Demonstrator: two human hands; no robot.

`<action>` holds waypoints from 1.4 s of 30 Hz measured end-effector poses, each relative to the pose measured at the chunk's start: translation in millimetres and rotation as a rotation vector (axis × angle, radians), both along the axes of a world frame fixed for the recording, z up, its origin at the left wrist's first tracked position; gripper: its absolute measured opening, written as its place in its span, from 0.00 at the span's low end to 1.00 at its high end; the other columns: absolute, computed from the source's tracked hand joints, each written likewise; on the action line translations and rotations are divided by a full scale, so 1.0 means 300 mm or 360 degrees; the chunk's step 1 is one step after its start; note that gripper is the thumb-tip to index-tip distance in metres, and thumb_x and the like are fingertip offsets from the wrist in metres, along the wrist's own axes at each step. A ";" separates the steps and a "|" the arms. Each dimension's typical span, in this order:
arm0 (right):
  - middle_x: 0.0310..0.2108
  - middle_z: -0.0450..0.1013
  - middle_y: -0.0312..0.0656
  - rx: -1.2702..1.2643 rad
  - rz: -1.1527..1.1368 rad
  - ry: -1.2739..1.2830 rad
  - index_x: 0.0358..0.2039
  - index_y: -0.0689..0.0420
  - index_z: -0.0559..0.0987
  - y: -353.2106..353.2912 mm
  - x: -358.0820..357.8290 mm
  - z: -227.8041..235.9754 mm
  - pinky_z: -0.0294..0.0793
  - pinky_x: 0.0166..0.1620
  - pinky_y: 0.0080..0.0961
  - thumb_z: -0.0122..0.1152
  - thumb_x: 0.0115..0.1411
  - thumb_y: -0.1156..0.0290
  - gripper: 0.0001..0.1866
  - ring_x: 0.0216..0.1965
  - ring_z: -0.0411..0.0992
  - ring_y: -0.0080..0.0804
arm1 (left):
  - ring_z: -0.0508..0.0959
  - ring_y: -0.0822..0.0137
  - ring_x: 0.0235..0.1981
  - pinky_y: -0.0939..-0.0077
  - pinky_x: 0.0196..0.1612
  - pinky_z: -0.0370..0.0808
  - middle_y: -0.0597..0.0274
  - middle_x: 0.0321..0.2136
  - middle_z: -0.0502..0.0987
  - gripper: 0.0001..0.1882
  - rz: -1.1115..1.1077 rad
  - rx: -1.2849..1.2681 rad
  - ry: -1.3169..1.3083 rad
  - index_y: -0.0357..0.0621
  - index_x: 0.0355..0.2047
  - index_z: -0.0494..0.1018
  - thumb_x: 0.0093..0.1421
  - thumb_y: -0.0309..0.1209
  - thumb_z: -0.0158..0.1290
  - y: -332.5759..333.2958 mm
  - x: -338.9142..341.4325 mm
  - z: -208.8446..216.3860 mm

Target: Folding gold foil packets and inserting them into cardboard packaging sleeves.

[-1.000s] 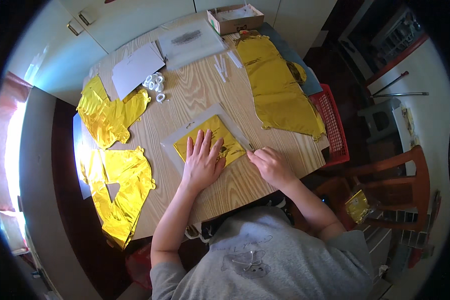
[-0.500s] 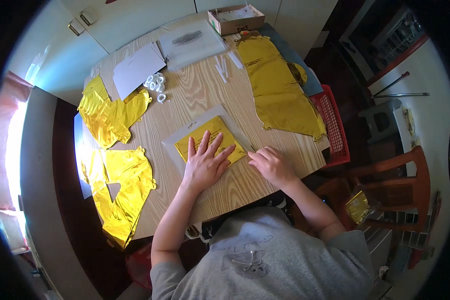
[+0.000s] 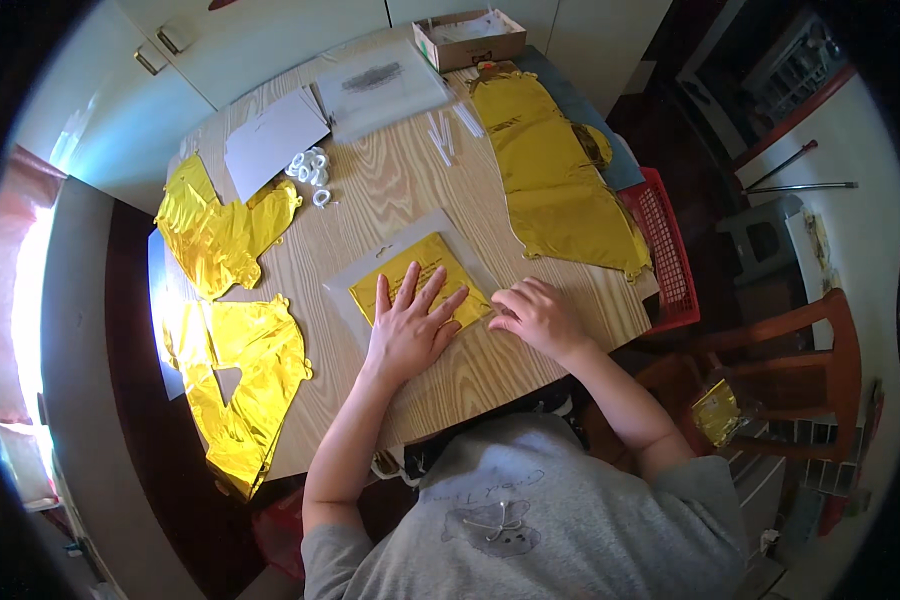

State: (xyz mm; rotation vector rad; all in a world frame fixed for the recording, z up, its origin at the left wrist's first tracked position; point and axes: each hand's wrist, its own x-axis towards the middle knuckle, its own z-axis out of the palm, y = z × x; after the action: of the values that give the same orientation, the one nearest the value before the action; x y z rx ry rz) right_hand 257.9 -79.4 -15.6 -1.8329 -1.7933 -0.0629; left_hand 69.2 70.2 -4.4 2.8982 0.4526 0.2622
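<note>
Your right hand [image 3: 538,317] had moved slightly inward by the right corner of the clear sleeve [image 3: 370,263], any hold there undeterminable, while your left hand [image 3: 407,335], spread and grasping nothing, apparently kept the gold foil packet [image 3: 438,256] inside steadied on the table [image 3: 450,390].

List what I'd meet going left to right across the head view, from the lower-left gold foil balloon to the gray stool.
Lower-left gold foil balloon → left hand → right hand → red plastic basket → gray plastic stool
</note>
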 end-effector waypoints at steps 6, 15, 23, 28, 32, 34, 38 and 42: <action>0.30 0.70 0.35 -0.0020 0.0046 -0.0247 0.36 0.51 0.74 0.046 0.042 0.016 0.73 0.40 0.29 0.69 0.42 0.47 0.27 0.37 0.71 0.32 | 0.55 0.45 0.67 0.31 0.64 0.45 0.59 0.64 0.60 0.24 -0.0021 0.0033 0.0062 0.73 0.60 0.67 0.63 0.47 0.47 -0.002 0.000 0.014; 0.41 0.71 0.32 0.0086 0.0470 -0.0329 0.41 0.50 0.76 0.105 0.106 0.025 0.67 0.49 0.32 0.68 0.41 0.45 0.30 0.48 0.69 0.33 | 0.55 0.46 0.67 0.31 0.64 0.44 0.60 0.64 0.60 0.22 -0.0035 -0.0010 0.0056 0.73 0.58 0.70 0.64 0.47 0.47 -0.003 0.001 0.013; 0.43 0.70 0.32 0.0051 0.0504 -0.0308 0.40 0.50 0.76 0.127 0.112 0.057 0.66 0.49 0.32 0.64 0.48 0.42 0.27 0.51 0.67 0.31 | 0.54 0.47 0.67 0.32 0.65 0.43 0.60 0.64 0.61 0.24 -0.0068 0.0014 0.0044 0.68 0.60 0.68 0.63 0.48 0.47 0.000 -0.004 0.008; 0.43 0.70 0.33 0.0061 0.0384 -0.0392 0.39 0.49 0.76 0.145 0.101 0.034 0.66 0.49 0.33 0.63 0.54 0.49 0.20 0.50 0.67 0.32 | 0.54 0.51 0.68 0.37 0.66 0.41 0.61 0.65 0.60 0.30 -0.0022 -0.0027 0.0018 0.51 0.62 0.63 0.62 0.48 0.48 0.006 -0.005 -0.006; 0.42 0.71 0.35 0.0029 0.0306 -0.0399 0.38 0.48 0.76 0.153 0.089 0.033 0.67 0.48 0.35 0.63 0.54 0.54 0.16 0.49 0.68 0.33 | 0.54 0.52 0.68 0.38 0.66 0.41 0.61 0.65 0.60 0.32 -0.0036 0.0030 0.0013 0.47 0.62 0.63 0.62 0.49 0.48 0.006 -0.006 -0.012; 0.42 0.70 0.36 0.0021 0.0310 -0.0378 0.38 0.49 0.76 0.161 0.090 0.035 0.68 0.48 0.35 0.63 0.54 0.56 0.15 0.49 0.68 0.34 | 0.54 0.51 0.68 0.38 0.66 0.41 0.60 0.65 0.59 0.31 -0.0028 0.0048 0.0012 0.48 0.62 0.63 0.61 0.49 0.49 0.007 -0.007 -0.014; 0.43 0.70 0.38 -0.0134 0.0207 -0.0308 0.39 0.48 0.75 0.169 0.103 0.037 0.70 0.46 0.37 0.63 0.54 0.58 0.14 0.48 0.68 0.36 | 0.54 0.49 0.68 0.39 0.66 0.43 0.55 0.65 0.58 0.31 0.0005 0.0057 -0.0034 0.51 0.61 0.64 0.60 0.49 0.50 0.005 -0.006 -0.014; 0.42 0.71 0.39 0.0049 0.0187 -0.0253 0.39 0.49 0.75 0.151 0.076 0.036 0.70 0.46 0.38 0.63 0.54 0.59 0.14 0.47 0.70 0.36 | 0.54 0.48 0.68 0.40 0.67 0.44 0.51 0.65 0.58 0.30 0.0026 0.0008 -0.0039 0.53 0.62 0.64 0.61 0.48 0.49 0.009 -0.009 -0.018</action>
State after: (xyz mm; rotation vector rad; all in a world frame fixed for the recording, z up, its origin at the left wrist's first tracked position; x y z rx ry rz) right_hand 280.7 -34.0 -4.9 -1.7392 -1.9946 -0.1952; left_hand 66.6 72.8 -9.6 2.8938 0.4728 0.3012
